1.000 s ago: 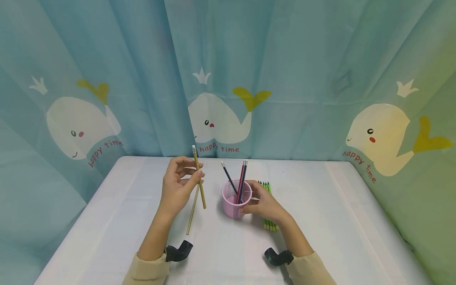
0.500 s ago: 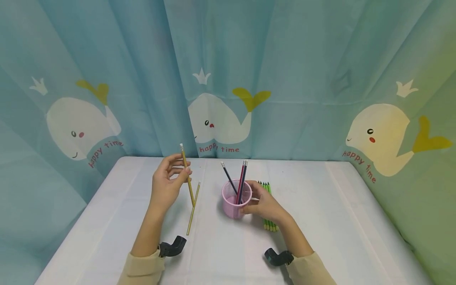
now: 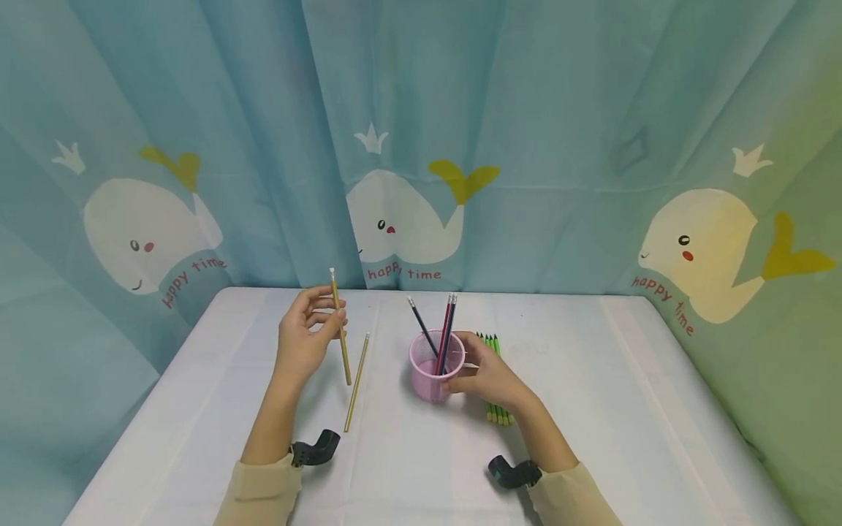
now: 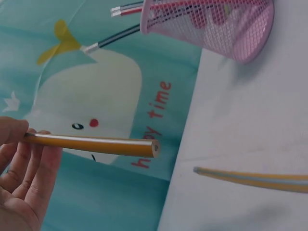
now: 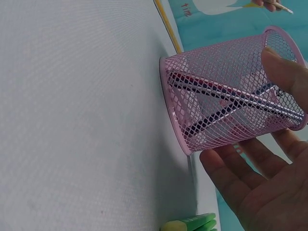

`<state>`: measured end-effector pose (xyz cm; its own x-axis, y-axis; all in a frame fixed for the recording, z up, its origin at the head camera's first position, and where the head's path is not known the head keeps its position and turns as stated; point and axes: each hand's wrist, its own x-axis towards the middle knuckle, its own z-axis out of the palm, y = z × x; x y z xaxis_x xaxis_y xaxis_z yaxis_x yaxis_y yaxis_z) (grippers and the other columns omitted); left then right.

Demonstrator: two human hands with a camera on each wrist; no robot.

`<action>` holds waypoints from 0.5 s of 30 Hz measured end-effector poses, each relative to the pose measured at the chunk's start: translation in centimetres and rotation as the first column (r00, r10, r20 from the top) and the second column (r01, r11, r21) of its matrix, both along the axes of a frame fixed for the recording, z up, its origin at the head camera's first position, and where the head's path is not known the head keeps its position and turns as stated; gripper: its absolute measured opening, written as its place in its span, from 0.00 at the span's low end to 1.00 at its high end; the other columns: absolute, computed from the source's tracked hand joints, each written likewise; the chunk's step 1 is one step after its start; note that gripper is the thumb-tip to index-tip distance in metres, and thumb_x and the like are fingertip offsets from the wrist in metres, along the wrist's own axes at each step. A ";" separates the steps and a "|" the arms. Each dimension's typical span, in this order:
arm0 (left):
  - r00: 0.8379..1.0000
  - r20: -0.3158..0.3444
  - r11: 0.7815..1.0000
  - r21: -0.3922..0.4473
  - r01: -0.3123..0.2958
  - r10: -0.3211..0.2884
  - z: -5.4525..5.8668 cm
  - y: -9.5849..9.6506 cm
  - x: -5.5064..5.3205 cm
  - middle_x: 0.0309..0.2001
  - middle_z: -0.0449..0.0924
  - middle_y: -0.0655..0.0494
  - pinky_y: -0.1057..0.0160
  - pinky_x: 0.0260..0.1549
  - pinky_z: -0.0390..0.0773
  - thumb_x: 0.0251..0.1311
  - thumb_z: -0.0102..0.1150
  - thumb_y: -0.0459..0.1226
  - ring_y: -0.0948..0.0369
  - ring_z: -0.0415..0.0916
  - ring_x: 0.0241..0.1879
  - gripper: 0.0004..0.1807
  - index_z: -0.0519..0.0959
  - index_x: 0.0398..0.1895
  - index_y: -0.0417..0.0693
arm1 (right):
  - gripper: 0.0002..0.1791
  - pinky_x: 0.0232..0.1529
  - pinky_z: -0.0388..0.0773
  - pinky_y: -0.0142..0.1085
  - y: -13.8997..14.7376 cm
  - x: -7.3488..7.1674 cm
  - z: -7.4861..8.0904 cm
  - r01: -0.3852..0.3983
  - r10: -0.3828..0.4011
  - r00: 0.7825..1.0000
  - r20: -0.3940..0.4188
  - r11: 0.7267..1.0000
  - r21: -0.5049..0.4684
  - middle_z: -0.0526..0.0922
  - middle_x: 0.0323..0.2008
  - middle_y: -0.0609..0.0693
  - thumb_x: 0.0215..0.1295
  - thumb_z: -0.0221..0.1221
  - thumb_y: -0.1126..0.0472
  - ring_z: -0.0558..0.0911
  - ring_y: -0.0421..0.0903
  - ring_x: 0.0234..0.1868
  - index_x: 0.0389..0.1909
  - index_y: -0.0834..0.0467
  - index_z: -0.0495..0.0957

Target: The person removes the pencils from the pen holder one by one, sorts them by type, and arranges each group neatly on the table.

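Note:
My left hand (image 3: 309, 329) pinches a yellow pencil (image 3: 341, 329) between thumb and fingers, its white eraser end up. The pencil's lower end in the left wrist view is flat and unsharpened. A second yellow pencil (image 3: 357, 383) lies on the table just right of it. With thumb and fingers, my right hand (image 3: 488, 372) holds the side of a pink mesh pen cup (image 3: 430, 389). Inside the cup, two dark pencils (image 3: 421, 321) and a red pencil (image 3: 445, 325) lean with erasers up. In the right wrist view the cup (image 5: 207, 60) shows its mesh wall and base.
Several green pencils (image 3: 496, 416) lie side by side on the table, partly behind my right hand. The white-covered table (image 3: 625, 409) ends at a blue curtain (image 3: 559, 146) printed with whales. A black camera mount sits on each wrist.
My left hand has moved left with its yellow pencil, away from the cup and the pencil lying on the table. My right hand and the cup have stayed in place.

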<state>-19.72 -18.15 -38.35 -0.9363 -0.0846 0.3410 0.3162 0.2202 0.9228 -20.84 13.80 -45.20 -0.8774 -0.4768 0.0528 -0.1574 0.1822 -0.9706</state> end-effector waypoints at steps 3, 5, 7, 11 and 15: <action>1.000 0.028 1.000 -0.024 -0.004 0.005 -0.2 -0.3 -0.1 0.50 0.81 0.39 0.66 0.33 0.87 0.67 0.60 0.31 0.64 0.83 0.36 0.22 0.71 0.63 0.39 | 0.45 0.61 0.78 0.46 0.0 -0.1 0.0 0.001 -0.001 1.000 0.002 1.000 -0.001 0.75 0.61 0.58 0.46 0.75 0.68 0.76 0.58 0.62 0.67 0.58 0.66; 0.999 0.048 0.999 -0.032 0.001 0.001 -0.4 -0.6 -0.2 0.49 0.81 0.39 0.66 0.33 0.86 0.67 0.61 0.33 0.64 0.83 0.36 0.22 0.72 0.63 0.41 | 0.45 0.62 0.78 0.46 0.0 -0.1 0.0 0.000 0.000 1.000 0.002 1.000 -0.002 0.75 0.61 0.58 0.46 0.75 0.68 0.76 0.57 0.62 0.67 0.58 0.66; 0.997 0.071 0.999 -0.038 0.011 -0.009 -0.6 -0.8 -0.2 0.49 0.81 0.39 0.66 0.33 0.86 0.67 0.61 0.35 0.64 0.83 0.36 0.22 0.73 0.63 0.42 | 0.45 0.62 0.78 0.46 -0.1 -0.1 0.0 -0.005 0.005 1.000 0.004 1.000 -0.001 0.75 0.61 0.57 0.46 0.75 0.69 0.76 0.57 0.62 0.67 0.57 0.66; 0.992 0.121 0.997 -0.061 0.051 -0.043 -1.2 -1.2 -0.4 0.51 0.80 0.38 0.65 0.33 0.87 0.68 0.61 0.36 0.65 0.83 0.36 0.23 0.72 0.64 0.42 | 0.46 0.61 0.78 0.46 -0.1 0.0 -0.1 -0.004 0.004 1.000 0.001 1.000 -0.002 0.75 0.61 0.58 0.45 0.76 0.69 0.76 0.58 0.61 0.67 0.58 0.66; 0.985 0.162 0.993 -0.091 0.075 -0.060 -1.5 -1.3 -0.5 0.52 0.80 0.40 0.64 0.33 0.87 0.68 0.60 0.35 0.60 0.85 0.38 0.22 0.72 0.64 0.43 | 0.46 0.62 0.78 0.48 -0.1 0.0 0.0 -0.004 0.004 1.000 -0.001 1.000 -0.009 0.75 0.62 0.58 0.45 0.76 0.69 0.76 0.59 0.62 0.67 0.57 0.66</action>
<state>-20.24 -19.45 -39.88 -0.9815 0.0067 0.1914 0.1849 0.2935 0.9379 -20.82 13.71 -45.24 -0.8755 -0.4798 0.0578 -0.1588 0.1727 -0.9721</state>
